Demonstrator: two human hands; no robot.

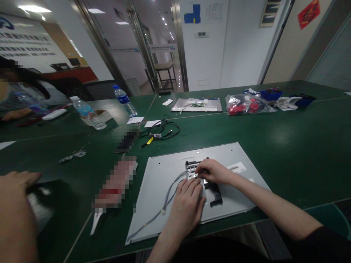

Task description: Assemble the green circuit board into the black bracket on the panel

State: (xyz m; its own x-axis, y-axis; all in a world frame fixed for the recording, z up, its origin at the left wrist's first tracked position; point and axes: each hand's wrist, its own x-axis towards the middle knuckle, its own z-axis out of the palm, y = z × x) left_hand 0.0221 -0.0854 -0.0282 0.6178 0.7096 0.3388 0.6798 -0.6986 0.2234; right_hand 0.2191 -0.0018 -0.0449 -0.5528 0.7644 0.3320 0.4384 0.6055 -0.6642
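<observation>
A flat silver-grey metal panel lies on the table before me, with a black plastic bracket over its middle. My left hand rests on the panel, fingers stretched to the bracket's near-left part and thumb apart. From the right, my right hand reaches in with fingers curled into a pinch at the bracket's centre. What its fingertips hold is hidden. A grey cable runs from the bracket across the panel to its lower-left corner. A white label lies right of my right hand.
On the green table lie a black cable coil, a second panel, bagged red parts and blue bins. Bottles stand at left. Another person's arm reaches in at left; another person sits beyond.
</observation>
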